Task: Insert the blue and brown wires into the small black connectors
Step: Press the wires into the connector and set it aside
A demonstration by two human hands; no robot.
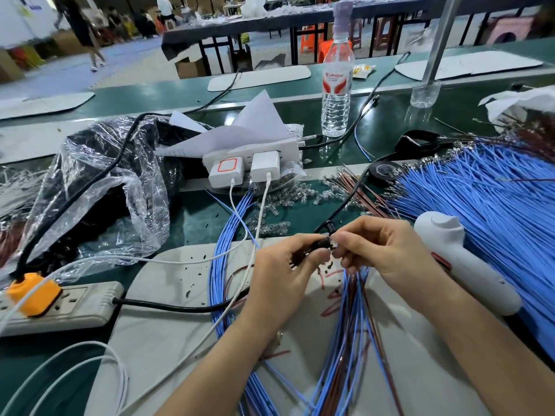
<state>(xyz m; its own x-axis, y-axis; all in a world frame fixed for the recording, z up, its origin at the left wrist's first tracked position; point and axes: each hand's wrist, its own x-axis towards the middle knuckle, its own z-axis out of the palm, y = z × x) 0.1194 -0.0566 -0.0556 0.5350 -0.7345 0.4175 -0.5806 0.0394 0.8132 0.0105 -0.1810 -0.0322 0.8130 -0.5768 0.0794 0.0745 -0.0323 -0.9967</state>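
Black connector [316, 247] pinched by left hand [285, 270] fingers | right hand [390, 250] fingers grip blue and brown wires [352, 310] right at it | wires hang over pale surface [168, 340]

Both bare forearms reach in from the bottom edge and converge toward the middle. The left hand [282, 268] lies back-up, its thumb and curled fingers [312, 255] gripping a small black connector [313, 245]. The right hand [387, 250] faces it, fingertips nearly touching the left's. Its thumb and forefinger are pressed together and seem to pinch a wire [346, 276] at its tip, though the contact is too small to see clearly. Its other fingers curl underneath.
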